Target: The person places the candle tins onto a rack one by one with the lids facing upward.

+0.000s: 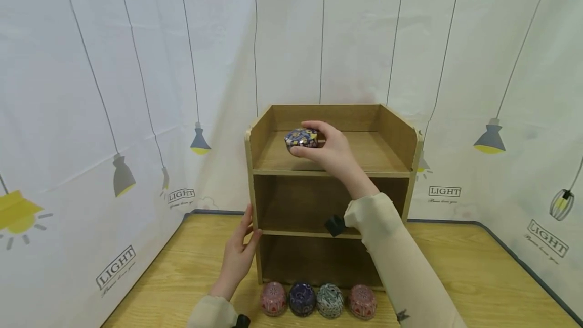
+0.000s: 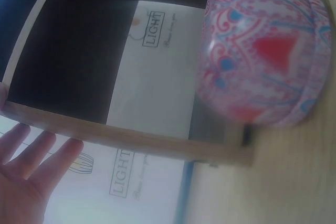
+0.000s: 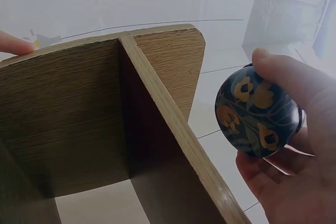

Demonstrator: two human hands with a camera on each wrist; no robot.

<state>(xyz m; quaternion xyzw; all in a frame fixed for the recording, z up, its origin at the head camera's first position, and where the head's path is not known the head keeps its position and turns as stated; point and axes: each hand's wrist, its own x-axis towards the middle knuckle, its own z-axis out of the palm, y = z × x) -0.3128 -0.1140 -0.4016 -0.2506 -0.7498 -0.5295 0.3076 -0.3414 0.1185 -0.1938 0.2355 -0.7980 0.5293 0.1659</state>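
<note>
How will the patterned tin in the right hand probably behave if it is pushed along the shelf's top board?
The patterned tin is probably stiff: the right hand pinches it, and its round outline shows no squeeze. Its shiny highlights suggest it may be slippery. Being wider than tall, it would likely slide flat on the top board rather than tip.

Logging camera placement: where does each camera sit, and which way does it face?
On head, facing forward and down at the shelf; left hand, right hand, sleeves show.
On left wrist, facing shelf and a pink tin; left hand shows.
On right wrist, facing shelf and blue tin; right hand, left finger show.
Head and right wrist share the blue tin.
</note>
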